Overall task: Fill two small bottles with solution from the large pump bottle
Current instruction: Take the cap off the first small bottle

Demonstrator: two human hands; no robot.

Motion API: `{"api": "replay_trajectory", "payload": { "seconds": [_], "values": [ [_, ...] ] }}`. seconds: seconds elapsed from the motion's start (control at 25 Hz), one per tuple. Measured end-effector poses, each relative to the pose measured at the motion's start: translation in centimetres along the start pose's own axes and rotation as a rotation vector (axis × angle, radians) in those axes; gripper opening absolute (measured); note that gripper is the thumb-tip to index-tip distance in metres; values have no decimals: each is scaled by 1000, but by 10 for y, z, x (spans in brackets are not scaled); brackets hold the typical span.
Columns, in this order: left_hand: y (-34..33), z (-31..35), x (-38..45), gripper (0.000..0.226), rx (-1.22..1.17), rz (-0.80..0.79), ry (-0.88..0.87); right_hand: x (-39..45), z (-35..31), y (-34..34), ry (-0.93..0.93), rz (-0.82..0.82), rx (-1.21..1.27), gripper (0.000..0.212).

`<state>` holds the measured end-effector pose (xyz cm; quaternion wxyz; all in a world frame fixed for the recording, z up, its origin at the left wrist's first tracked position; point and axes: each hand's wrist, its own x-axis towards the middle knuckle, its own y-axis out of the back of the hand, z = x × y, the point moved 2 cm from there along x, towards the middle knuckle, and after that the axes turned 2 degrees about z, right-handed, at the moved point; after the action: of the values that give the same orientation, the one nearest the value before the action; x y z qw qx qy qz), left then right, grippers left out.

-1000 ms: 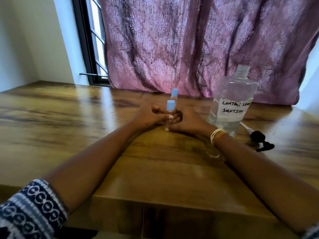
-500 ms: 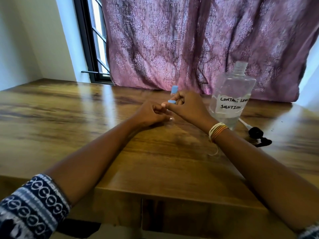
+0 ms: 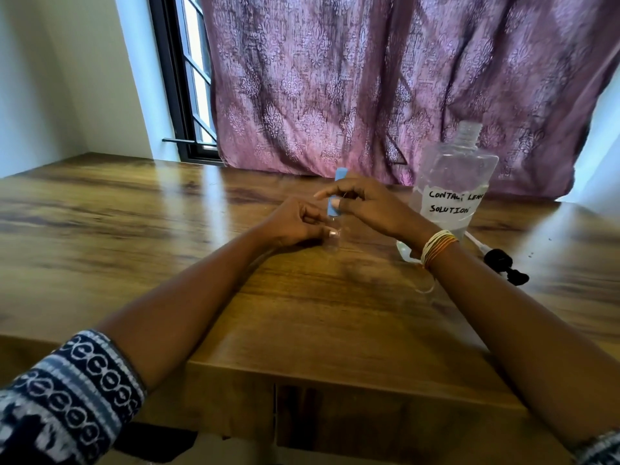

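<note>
Change: since half a second ago we see the right hand (image 3: 365,206) lifted a little higher over the blue cap (image 3: 333,209); the left hand (image 3: 295,223) stays low on the table (image 3: 167,229); the camera view has shifted slightly
Left hand: we see it curled round the clear body of the near small bottle (image 3: 333,234); thumb and fingertips pinch it just above the tabletop; the bottle stands upright on the wood
Right hand: we see its thumb and fingers closed on the blue cap at the top of that same bottle; whether the cap is screwed on or already loose we cannot tell; thin bangles (image 3: 437,246) ring the wrist
Second small bottle: only its blue cap (image 3: 340,172) shows above the right hand's fingers; it stands just behind the near one
Large bottle (image 3: 453,193): upright to the right of the hands; neck open with no pump on it; hand-lettered label reads CONTACT LENS SOLUTION as far as we can make out; clear liquid lies low inside it
Pump head (image 3: 503,263): black; lying on its side on the table to the right of the large bottle; its white tube points back toward the bottle
Backdrop: purple patterned curtain (image 3: 369,78) behind the table; dark window frame (image 3: 181,95) at its left
</note>
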<state>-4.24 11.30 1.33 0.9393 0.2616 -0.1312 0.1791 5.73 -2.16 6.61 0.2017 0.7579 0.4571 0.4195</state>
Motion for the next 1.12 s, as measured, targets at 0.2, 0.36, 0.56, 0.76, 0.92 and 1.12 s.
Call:
{"api": "replay_trajectory", "payload": {
  "seconds": [0.2, 0.36, 0.56, 0.76, 0.92, 1.12],
  "values": [
    [3, -2, -1, 17, -29, 6, 57, -3, 7, -11, -127, 150, 238, 34],
    [3, -1, -3, 23, -38, -5, 73, -3, 9, -12, -139, 9, 460, 44],
    [5, -3, -2, 33, -10, -7, 71, -3, 9, -14, -184, 128, 356, 47],
    [3, -1, -3, 21, -21, -1, 106, -3, 9, -8, -189, -59, 560, 54],
    [3, 2, -6, 16, -58, -4, 99, -2, 9, -10, -225, -3, 401, 56],
    [1, 1, -5, 27, -61, 33, 131, 0, 16, -8, -240, 99, 518, 35]
  ]
}}
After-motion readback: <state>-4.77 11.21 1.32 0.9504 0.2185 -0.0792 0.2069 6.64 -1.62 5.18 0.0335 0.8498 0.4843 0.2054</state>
